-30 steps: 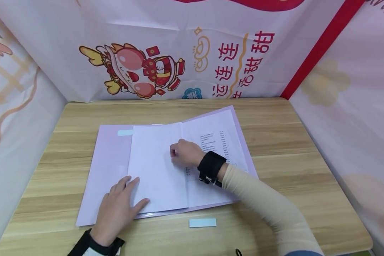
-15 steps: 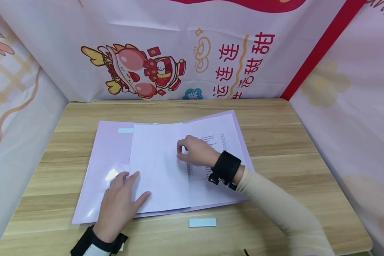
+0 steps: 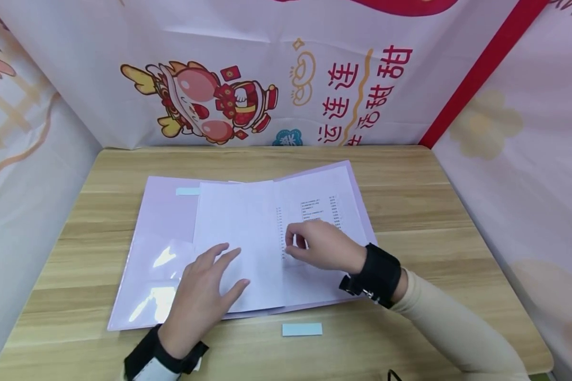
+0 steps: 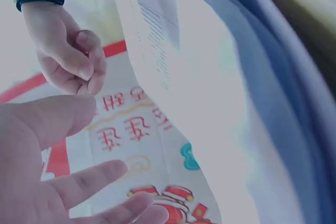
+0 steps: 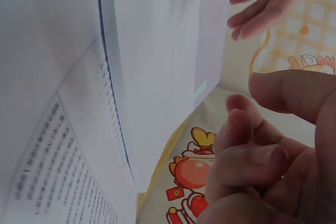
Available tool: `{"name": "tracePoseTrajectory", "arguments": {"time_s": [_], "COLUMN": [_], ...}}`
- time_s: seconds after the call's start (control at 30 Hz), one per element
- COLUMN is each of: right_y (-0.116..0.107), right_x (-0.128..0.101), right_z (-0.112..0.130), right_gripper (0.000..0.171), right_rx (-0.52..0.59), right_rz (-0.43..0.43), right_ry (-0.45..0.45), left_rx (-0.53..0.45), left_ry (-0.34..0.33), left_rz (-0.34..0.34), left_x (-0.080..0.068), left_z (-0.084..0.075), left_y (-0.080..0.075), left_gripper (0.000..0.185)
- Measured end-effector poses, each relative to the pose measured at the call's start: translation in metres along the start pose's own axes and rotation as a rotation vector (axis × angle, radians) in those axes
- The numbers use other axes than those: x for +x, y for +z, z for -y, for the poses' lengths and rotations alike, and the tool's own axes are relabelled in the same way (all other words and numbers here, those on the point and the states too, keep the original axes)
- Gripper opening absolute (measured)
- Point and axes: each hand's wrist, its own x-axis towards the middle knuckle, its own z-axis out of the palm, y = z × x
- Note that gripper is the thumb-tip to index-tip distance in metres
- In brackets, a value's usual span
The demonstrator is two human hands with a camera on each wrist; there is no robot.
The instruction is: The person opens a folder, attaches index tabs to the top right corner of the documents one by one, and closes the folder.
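Head view: the left hand (image 3: 205, 296), fingers spread, hovers over the blank sheet (image 3: 240, 243) in the open folder (image 3: 164, 248) mid-table. At its 2 o'clock, the right hand (image 3: 321, 246) has its fingers curled over the printed page (image 3: 326, 206).

Left wrist view: right hand (image 4: 68, 51) shows thumb and forefinger pressed together, empty.

Right wrist view: curled fingers (image 5: 247, 156) hold nothing.

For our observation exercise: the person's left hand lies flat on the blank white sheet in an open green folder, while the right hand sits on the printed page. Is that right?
Not quite. The folder is pale lilac, not green, as the head view shows. The rest stands: the left hand lies flat on the blank white sheet, and the right hand sits on the printed page.
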Motion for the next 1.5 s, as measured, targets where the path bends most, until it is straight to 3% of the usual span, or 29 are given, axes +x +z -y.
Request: {"name": "tracePoseTrajectory", "arguments": {"time_s": [0.33, 0.63, 0.83, 0.97, 1.1, 1.3, 1.5], "right_y": [0.008, 0.026, 0.049, 0.064, 0.075, 0.086, 0.093], "right_x": [-0.054, -0.090, -0.100, -0.104, -0.108, -0.113, -0.113], "right_z": [-0.010, -0.010, -0.011, -0.010, -0.009, -0.013, -0.016], "right_gripper": [0.020, 0.023, 0.021, 0.012, 0.015, 0.021, 0.025], "right_rx": [0.029, 0.079, 0.082, 0.038, -0.025, -0.100, -0.096], "right_rz": [0.057, 0.141, 0.184, 0.164, 0.127, 0.059, 0.076], "right_ry": [-0.027, -0.008, 0.020, 0.025, 0.015, -0.003, 0.019], "left_rx": [0.013, 0.046, 0.028, 0.044, 0.055, 0.051, 0.055], "left_ry": [0.141, 0.165, 0.163, 0.171, 0.163, 0.168, 0.173], "left_rz": [0.094, 0.230, 0.294, 0.311, 0.327, 0.322, 0.316], "left_x": [0.007, 0.005, 0.006, 0.007, 0.007, 0.006, 0.005], "left_z": [-0.017, -0.022, -0.030, -0.031, -0.030, -0.028, -0.028], "left_y": [0.013, 0.033, 0.042, 0.047, 0.051, 0.056, 0.058], "left_gripper": [0.057, 0.064, 0.063, 0.062, 0.063, 0.065, 0.066]}}
